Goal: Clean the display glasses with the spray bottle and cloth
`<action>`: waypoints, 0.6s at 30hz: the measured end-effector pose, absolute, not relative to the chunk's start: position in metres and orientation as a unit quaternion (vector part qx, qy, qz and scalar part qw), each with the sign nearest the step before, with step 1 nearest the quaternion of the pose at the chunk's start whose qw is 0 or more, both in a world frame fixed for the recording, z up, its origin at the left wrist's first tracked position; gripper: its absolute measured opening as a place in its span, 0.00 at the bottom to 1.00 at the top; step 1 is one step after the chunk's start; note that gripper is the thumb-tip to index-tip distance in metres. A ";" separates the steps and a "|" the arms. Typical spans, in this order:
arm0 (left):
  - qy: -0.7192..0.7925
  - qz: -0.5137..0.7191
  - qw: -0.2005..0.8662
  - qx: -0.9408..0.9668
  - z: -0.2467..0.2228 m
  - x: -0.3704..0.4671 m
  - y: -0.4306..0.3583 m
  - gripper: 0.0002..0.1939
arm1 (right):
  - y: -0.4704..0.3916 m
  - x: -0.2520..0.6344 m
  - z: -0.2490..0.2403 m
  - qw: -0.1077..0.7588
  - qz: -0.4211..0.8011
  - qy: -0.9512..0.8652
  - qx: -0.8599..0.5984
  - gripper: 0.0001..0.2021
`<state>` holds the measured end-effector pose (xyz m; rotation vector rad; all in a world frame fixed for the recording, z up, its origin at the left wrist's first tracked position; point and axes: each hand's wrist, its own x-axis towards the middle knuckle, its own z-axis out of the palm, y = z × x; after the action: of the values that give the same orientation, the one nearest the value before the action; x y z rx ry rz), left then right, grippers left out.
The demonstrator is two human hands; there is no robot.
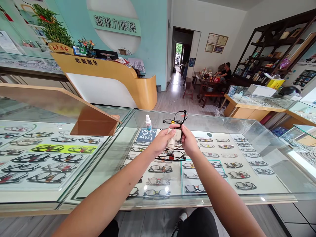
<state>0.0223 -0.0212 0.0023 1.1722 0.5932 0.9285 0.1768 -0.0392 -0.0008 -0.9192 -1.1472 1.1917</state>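
Above the glass counter, my right hand is closed on a pair of black-framed eyeglasses, one lens standing up past the fingers. My left hand is closed on a beige cleaning cloth, which hangs down between the two hands against the eyeglasses. The hands and cloth hide part of the frame. Just under the cloth is another black pair of eyeglasses; whether it lies on the glass or below it, I cannot tell. A small white bottle stands upright on the counter beyond my left hand.
Rows of eyeglasses fill the display case beneath the glass. A blue printed card is near the bottle. At left a wooden stand rests on the adjoining case. Farther off are a cashier desk and a person seated at a table.
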 end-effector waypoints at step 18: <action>0.244 0.386 0.663 0.593 0.002 0.018 -0.021 0.35 | -0.041 0.178 0.006 0.588 0.550 -0.450 -0.386 0.33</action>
<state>0.0177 -0.0207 0.0019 1.3399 0.5521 0.8725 0.1779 -0.0411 0.0063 -0.9002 -1.0493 1.2821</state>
